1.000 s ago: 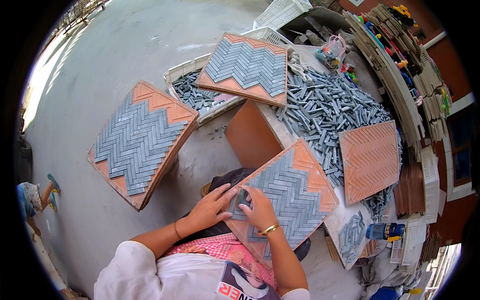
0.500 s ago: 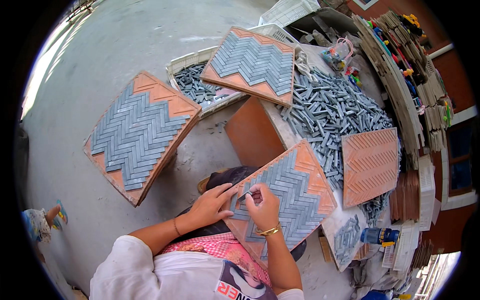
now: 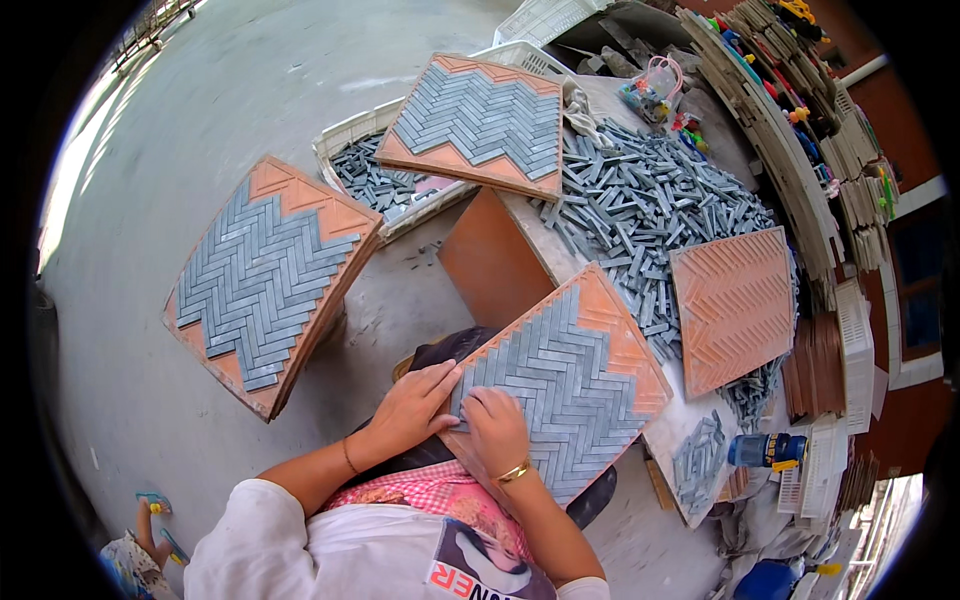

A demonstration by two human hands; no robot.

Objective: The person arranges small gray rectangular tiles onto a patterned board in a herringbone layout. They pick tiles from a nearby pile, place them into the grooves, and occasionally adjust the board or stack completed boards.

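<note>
An orange mould board (image 3: 640, 345) lies slanted across my lap, with grey tile strips (image 3: 545, 385) set in it in a herringbone pattern. My left hand (image 3: 408, 405) rests at the board's left edge, fingers stretched and thumb apart, holding nothing. Close beside it, my right hand (image 3: 497, 430) presses down on the strips near the lower left edge. Its fingers are bent and together, and whatever lies under the fingertips is hidden.
A big heap of loose strips (image 3: 650, 215) covers the table at right, where a bare ridged board (image 3: 735, 310) leans. Two tiled boards stand at left (image 3: 262, 275) and at the back (image 3: 480, 120), near a white crate (image 3: 330, 150). A blue bottle (image 3: 765, 450) is at right; a child's leg (image 3: 150, 530) shows lower left.
My right hand has lowered from holding a dark strip above the board to pressing on the strips, moving left and down. That strip no longer shows. The view has shifted slightly.
</note>
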